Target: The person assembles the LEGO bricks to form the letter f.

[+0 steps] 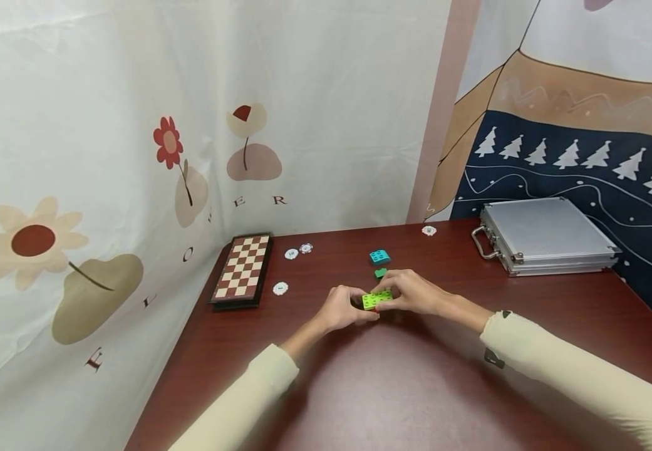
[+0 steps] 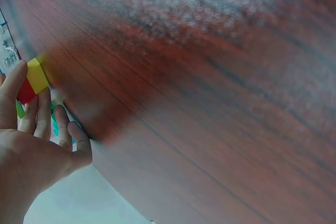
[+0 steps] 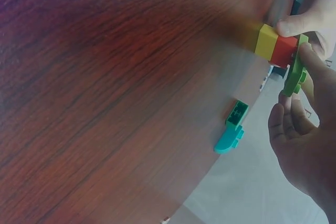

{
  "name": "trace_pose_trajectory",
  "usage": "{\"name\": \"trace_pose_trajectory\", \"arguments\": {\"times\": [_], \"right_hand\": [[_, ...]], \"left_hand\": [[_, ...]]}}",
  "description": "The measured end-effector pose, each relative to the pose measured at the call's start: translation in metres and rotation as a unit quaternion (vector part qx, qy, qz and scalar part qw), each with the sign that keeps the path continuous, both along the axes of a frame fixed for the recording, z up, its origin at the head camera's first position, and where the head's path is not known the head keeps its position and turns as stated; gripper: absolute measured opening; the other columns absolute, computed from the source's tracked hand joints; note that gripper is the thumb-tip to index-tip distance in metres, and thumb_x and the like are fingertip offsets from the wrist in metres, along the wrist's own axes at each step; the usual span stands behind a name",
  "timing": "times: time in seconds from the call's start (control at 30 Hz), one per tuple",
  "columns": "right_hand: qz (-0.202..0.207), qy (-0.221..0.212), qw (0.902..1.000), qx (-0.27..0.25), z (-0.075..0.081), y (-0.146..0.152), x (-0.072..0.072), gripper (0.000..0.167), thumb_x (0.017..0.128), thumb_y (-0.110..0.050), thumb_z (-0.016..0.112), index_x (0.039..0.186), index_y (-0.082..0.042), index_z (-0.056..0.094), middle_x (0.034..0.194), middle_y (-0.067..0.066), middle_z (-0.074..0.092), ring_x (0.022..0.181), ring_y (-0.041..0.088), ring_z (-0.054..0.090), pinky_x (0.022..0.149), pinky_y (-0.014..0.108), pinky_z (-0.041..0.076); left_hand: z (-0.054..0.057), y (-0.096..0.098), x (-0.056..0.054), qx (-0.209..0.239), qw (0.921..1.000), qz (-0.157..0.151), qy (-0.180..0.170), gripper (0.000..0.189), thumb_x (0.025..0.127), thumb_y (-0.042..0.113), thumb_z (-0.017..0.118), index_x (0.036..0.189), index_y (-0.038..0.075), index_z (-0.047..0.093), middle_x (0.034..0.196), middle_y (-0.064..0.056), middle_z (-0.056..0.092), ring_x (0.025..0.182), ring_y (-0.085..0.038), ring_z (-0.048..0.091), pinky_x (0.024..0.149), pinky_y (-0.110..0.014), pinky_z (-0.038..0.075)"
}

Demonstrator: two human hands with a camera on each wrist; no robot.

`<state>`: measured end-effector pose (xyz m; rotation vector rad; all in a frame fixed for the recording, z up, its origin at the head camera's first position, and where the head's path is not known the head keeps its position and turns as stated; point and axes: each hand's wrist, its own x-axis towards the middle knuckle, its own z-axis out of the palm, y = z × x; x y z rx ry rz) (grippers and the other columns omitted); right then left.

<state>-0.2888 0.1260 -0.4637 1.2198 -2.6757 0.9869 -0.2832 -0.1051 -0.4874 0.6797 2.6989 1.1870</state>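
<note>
A lime green building brick (image 1: 377,299) with studs tops a red brick (image 3: 283,52), and a yellow brick (image 3: 266,42) sits below the red one. My left hand (image 1: 339,308) pinches the red and yellow part between thumb and fingers. From the other side my right hand (image 1: 416,293) pinches the lime green brick, which juts out past the red one. Just beyond the hands on the table lie a small green brick (image 1: 381,273) and a curved turquoise brick (image 1: 379,257).
On the dark red wooden table (image 1: 359,388), a chessboard (image 1: 242,268) lies at the left. Poker chips (image 1: 280,288) are scattered near it, with another chip (image 1: 429,230) at the back. A silver case (image 1: 548,232) stands at the right. Printed curtains (image 1: 326,113) hang behind.
</note>
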Motion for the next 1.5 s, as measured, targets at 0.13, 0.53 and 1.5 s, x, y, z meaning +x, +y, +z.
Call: {"name": "trace_pose_trajectory", "arguments": {"times": [0.13, 0.53, 1.5], "right_hand": [[0.006, -0.002, 1.0000, -0.005, 0.0000, -0.0001, -0.0005, 0.028, 0.089, -0.029, 0.085, 0.113, -0.015, 0.081, 0.102, -0.004, 0.069, 0.078, 0.023, 0.061, 0.065, 0.022, 0.050], [0.015, -0.020, 0.9996, -0.012, -0.0018, -0.0012, -0.0021, 0.028, 0.089, -0.025, 0.085, 0.113, -0.012, 0.080, 0.105, -0.002, 0.071, 0.086, 0.013, 0.063, 0.074, 0.038, 0.061], [0.004, 0.024, 0.9971, 0.072, 0.0071, -0.0045, -0.0008, 0.030, 0.088, -0.035, 0.085, 0.112, -0.016, 0.081, 0.104, -0.004, 0.070, 0.086, 0.011, 0.060, 0.073, 0.025, 0.052]], "left_hand": [[0.0001, -0.0004, 0.0006, 0.004, 1.0000, -0.001, -0.004, 0.031, 0.078, 0.028, 0.094, 0.103, 0.014, 0.081, 0.078, 0.009, 0.074, 0.062, -0.004, 0.066, 0.062, -0.022, 0.053], [-0.0014, -0.0016, 0.0000, 0.000, 1.0000, -0.003, -0.008, 0.030, 0.078, 0.030, 0.094, 0.102, 0.015, 0.082, 0.078, 0.010, 0.075, 0.067, -0.003, 0.067, 0.064, -0.023, 0.054], [0.0024, 0.0002, -0.0003, -0.005, 0.9998, -0.002, -0.017, 0.031, 0.079, 0.028, 0.094, 0.104, 0.014, 0.081, 0.077, 0.007, 0.075, 0.061, -0.006, 0.068, 0.061, -0.023, 0.053]]}}
